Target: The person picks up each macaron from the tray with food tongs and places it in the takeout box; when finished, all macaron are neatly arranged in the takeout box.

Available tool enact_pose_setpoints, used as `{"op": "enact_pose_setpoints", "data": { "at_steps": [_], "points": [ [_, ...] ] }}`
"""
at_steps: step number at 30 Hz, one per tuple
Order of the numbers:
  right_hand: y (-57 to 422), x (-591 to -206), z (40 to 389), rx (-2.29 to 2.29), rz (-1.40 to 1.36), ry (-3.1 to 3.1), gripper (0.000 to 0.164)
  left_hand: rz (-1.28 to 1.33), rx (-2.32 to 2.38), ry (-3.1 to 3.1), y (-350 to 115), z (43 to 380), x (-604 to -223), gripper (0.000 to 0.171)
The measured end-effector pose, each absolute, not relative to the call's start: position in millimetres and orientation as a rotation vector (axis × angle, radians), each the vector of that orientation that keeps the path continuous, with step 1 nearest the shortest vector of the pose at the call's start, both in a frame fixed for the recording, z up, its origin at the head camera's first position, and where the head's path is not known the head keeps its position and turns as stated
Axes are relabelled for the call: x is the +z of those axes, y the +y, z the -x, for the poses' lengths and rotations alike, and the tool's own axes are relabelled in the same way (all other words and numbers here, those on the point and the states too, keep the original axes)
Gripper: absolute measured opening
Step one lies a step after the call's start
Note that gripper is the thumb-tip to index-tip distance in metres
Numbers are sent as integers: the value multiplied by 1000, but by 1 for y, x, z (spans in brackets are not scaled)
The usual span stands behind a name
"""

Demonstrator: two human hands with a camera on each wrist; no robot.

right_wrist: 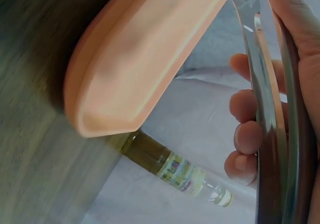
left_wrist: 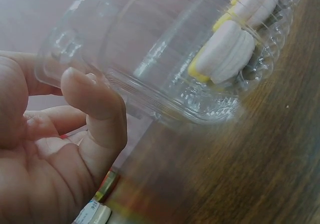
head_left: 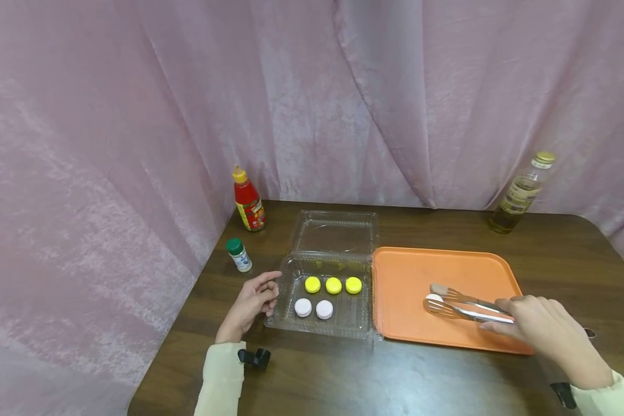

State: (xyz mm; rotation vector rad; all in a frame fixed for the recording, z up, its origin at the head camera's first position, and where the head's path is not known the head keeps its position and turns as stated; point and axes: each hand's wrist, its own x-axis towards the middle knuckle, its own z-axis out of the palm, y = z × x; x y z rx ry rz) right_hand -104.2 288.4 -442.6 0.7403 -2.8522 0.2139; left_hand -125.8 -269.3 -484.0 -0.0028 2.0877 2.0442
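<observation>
The small white macaron (head_left: 434,298) sits on the rectangular orange tray (head_left: 447,252), between the slotted heads of the silvery metal tongs (head_left: 486,317). The pictures do not show whether both heads bear on it. Likely faults: uneven pressure on the rounded sides, causing it to squirt out or roll; excess pressure, causing the shell to crack. The right hand (head_left: 543,329) wraps its fingers around both tong arms, leaving the arms slightly apart; a loosened squeeze would spread the heads and drop the piece. Left of the tray, touching or just beside it, stands the clear hinged plastic container (head_left: 348,323), lid folded back. A low crossing could catch this rim and jolt the three round yellow macarons (head_left: 333,285) and two round pale macarons (head_left: 324,309) inside. The left hand (head_left: 252,301) pinches the container's left rim between thumb and bent fingers; a pull there would probably slide or tip the light shell. Further out on the brown wooden bench (head_left: 343,370), the white green-capped jar (head_left: 239,255) stands near that hand, where a careless backward movement could topple it.
</observation>
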Motion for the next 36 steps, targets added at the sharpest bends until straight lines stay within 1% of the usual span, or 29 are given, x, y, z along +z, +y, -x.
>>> {"op": "enact_pose_setpoints", "data": {
  "at_steps": [9,16,20,27,34,36],
  "points": [
    [278,-429,111,199,-780,-2765,43,17,2053,2084,-269,126,-483,48],
    [267,-419,117,220,-809,-2737,42,-3,2055,2085,-270,127,-484,49],
    [259,-413,120,238,-821,-2741,46,-4,2052,2082,-270,127,-485,50],
    [245,-406,124,249,-853,-2696,42,-4,2042,2091,-270,126,-483,51],
    [232,-400,129,260,-887,-2680,42,-11,2037,2098,-269,125,-484,50],
    [229,-399,131,260,-909,-2659,38,-9,2033,2104,-269,125,-484,49]
  ]
}}
